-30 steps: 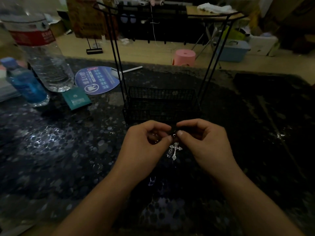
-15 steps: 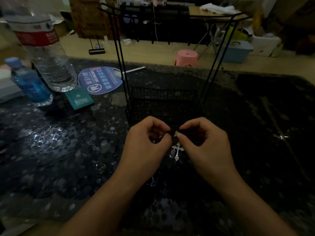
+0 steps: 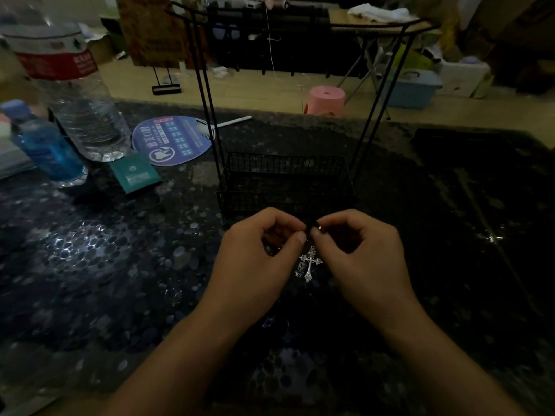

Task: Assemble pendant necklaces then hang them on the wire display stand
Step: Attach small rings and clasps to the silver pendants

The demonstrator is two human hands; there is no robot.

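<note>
Presently, at lower centre of the frame, the left hand point(image 3: 258, 259) and right hand point(image 3: 365, 256) meet fingertip to fingertip, each pinching what appears to be a dark cord too dim to make out, with the small silver cross pendant point(image 3: 310, 263) dangling just below the pinch. The tall black wire display stand with basket base point(image 3: 285, 178) sits just behind the hands, nothing visibly hung on it. Judgement: keep both pinches close to the pendant's loop, keep the hands steady, and let the cross hang free while threading.
</note>
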